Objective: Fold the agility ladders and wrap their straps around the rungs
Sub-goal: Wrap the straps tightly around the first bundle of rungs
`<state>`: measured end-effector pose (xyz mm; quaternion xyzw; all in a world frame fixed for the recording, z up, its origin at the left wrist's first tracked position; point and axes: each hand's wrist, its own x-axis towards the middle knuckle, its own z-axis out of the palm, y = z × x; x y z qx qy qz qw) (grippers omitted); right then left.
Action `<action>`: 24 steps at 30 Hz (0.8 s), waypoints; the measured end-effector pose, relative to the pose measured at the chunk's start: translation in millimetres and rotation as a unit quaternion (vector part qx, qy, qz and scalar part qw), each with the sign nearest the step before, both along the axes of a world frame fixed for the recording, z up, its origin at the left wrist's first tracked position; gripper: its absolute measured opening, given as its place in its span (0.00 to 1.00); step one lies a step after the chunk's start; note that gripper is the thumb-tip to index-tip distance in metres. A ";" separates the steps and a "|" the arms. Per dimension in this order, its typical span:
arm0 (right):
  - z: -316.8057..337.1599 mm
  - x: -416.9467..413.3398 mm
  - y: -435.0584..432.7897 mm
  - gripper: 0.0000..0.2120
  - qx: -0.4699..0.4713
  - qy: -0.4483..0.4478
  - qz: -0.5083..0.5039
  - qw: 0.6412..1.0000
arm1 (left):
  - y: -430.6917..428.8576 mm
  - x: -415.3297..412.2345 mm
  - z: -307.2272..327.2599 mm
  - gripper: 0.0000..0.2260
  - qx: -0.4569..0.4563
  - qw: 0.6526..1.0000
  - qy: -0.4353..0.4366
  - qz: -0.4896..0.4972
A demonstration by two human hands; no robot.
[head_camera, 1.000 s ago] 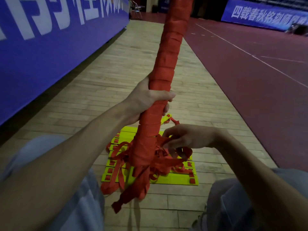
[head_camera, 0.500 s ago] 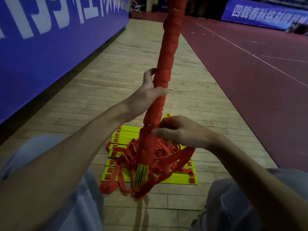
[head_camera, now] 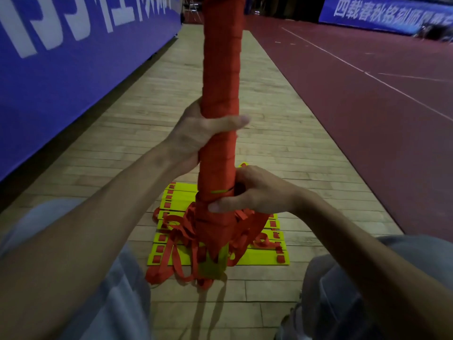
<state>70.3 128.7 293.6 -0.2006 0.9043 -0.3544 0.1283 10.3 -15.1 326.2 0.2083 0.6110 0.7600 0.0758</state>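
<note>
— What fills the left of the frame?
— A blue banner with white lettering (head_camera: 61, 60), above a pale wooden plank floor (head_camera: 269, 143).
— And the centre?
— The left hand (head_camera: 196, 136) is clenched round a tall upright bundle of rungs wound in red strap (head_camera: 220, 69). Just below, the right hand (head_camera: 257, 192) grasps the same bundle, thumb across it. At lower centre, loose red strap loops (head_camera: 250, 231) hang over flat yellow plastic rungs (head_camera: 259, 260) on the floor.
— The right?
— A dark red court surface (head_camera: 367, 119).

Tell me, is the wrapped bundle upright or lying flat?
Upright: left hand and right hand grip the bundle vertically, loose straps hanging below.
</note>
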 end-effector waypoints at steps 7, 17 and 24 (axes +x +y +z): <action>-2.2 3.2 -2.1 0.12 -0.088 -0.094 0.092 0.987 | -9.2 11.7 6.1 0.14 0.087 0.980 -0.081 -0.161; 5.8 -4.5 16.9 0.03 0.017 -0.073 -0.019 0.997 | -9.7 -4.7 5.9 0.15 -0.008 0.994 -0.095 0.047; 9.8 0.4 6.8 0.16 0.007 -0.027 -0.131 0.991 | -0.2 -8.1 -4.8 0.12 -0.046 0.992 -0.057 0.099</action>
